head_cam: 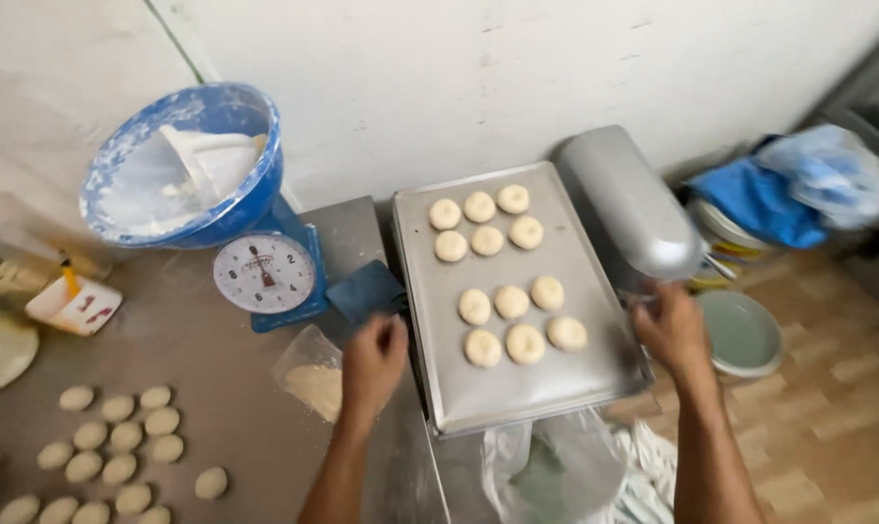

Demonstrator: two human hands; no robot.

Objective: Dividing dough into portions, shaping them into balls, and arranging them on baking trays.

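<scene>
Head view looks down on a metal baking tray (595, 374) that both hands grip by its long edges: the left hand (374, 361) is closed on the left rim near the front, the right hand (670, 330) is closed on the right rim. The tray rests on a steel stand beside the work table (216, 388), with eleven round dough pieces (510, 302) on it: five in the far cluster, six in the nearer one. I judge the tray is being shifted or squared on its stand; a next move would call for keeping it level so the rounds don't slide, and for clearing the grey metal cover (634, 209) that lies touching its far right corner.

On the table at lower left lie about fifteen more dough rounds (119, 442), some cut by the frame edge. One blue scale (265, 272) carries a floury blue bowl (182, 165); one blue cloth (365, 289) and one clear bag (309, 374) sit just beside the left hand
</scene>
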